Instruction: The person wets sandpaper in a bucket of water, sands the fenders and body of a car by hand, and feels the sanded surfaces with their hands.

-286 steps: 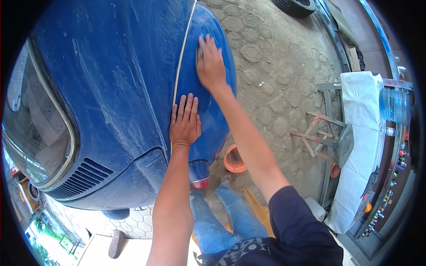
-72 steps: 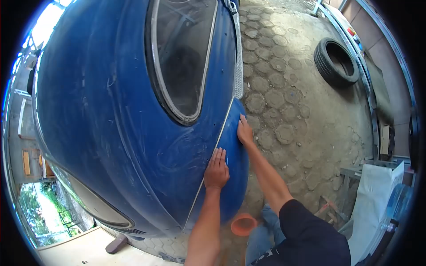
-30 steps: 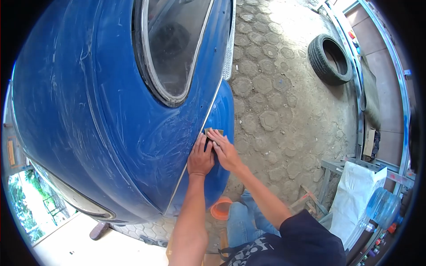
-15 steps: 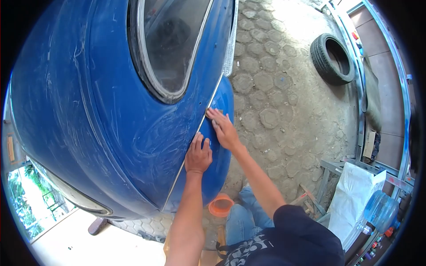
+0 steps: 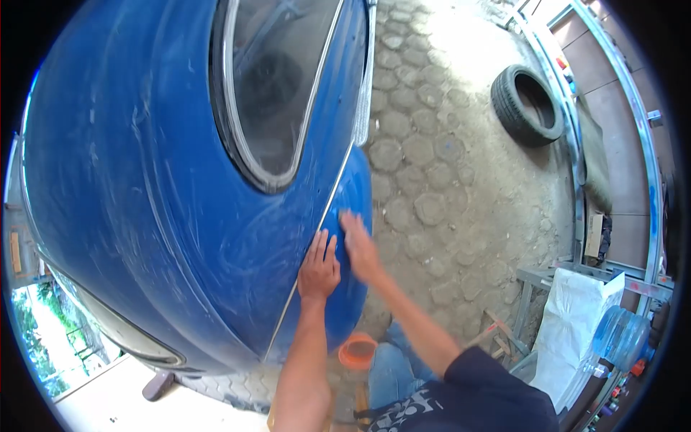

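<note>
A blue car body [image 5: 237,248] with scuffs and pale smears fills the left and middle. A thin pale strip [image 5: 333,193] runs along the seam between its side and the rounded blue fender [image 5: 351,178]. My left hand [image 5: 319,268] lies flat across this seam, fingers stretched out, holding nothing. Just to its right, my right hand [image 5: 361,248] is on the fender, smeared by motion. A small brownish edge shows at its fingertips, but I cannot make out what it is.
A side window [image 5: 273,93] with a pale frame sits above the hands. An orange bucket [image 5: 358,351] stands by my knees. On the rough paving [image 5: 425,155] lies a tyre [image 5: 527,106]. A white sack [image 5: 576,324] and a water bottle [image 5: 620,340] are at lower right.
My right hand has moved down the fender from near the strip, closer to my body. The left hand stays on the seam. The view has shifted slightly.
</note>
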